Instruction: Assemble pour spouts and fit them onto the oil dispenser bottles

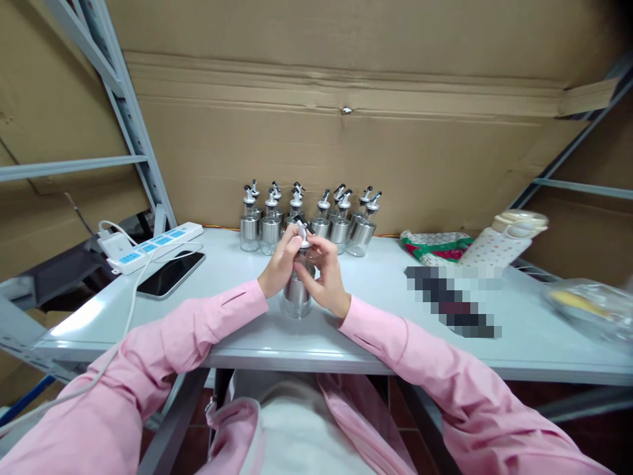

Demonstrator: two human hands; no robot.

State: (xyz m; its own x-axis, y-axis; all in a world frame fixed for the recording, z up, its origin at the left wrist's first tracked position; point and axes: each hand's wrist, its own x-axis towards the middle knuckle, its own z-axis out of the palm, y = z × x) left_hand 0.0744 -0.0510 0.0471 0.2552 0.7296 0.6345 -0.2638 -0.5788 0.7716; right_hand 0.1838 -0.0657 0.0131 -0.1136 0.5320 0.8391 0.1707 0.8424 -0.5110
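Note:
A glass oil bottle (297, 300) with a steel sleeve stands upright near the table's front edge. Its silver pourer (303, 233) has a black flip cap. From the left side, my left hand (281, 265) closes around the bottle's neck, with its fingertips up at the pourer. My right hand (325, 277) grips the neck and pourer from the other side, the thumb lying across the upper sleeve. Fingers cover much of the neck. Just behind stand several matching oil bottles (270, 227), each topped with a pourer.
On the left of the grey table (232, 323) lie a phone (171, 274) and a power strip (155, 247) with a white cable. To the right are a patterned cloth (435, 245), a tilted spotted tumbler (499, 244), a blurred-out item and a plastic-wrapped container (593, 307). Cardboard (370, 158) backs the table.

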